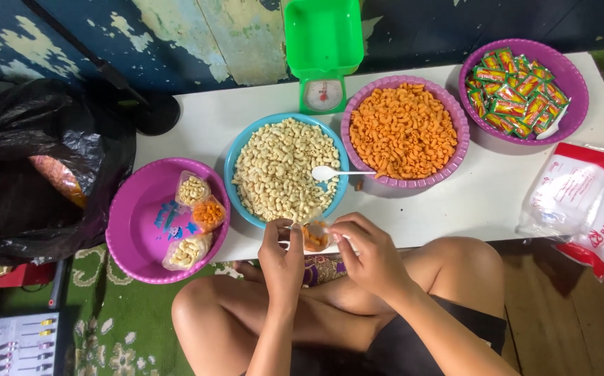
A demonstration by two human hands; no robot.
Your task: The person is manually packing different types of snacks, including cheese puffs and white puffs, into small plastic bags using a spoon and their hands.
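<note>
Both hands meet over the front edge of a low white table (483, 188). My left hand (281, 254) and my right hand (365, 251) together hold a small clear plastic bag (314, 235) with orange snack pieces in it, fingers pinching its top. Just beyond the hands stands a blue bowl (232, 163) of pale curled snacks, with a white spoon (333, 173) resting across its rim. Right of it a purple bowl (459, 118) holds orange curled snacks.
A magenta basin (135, 230) at the left holds three filled small bags. A purple bowl (574, 76) of green wrapped packets sits at the far right, a green kitchen scale (323, 49) at the back, plastic packs (581, 202) at the right edge, a black bag (30, 160) at the left.
</note>
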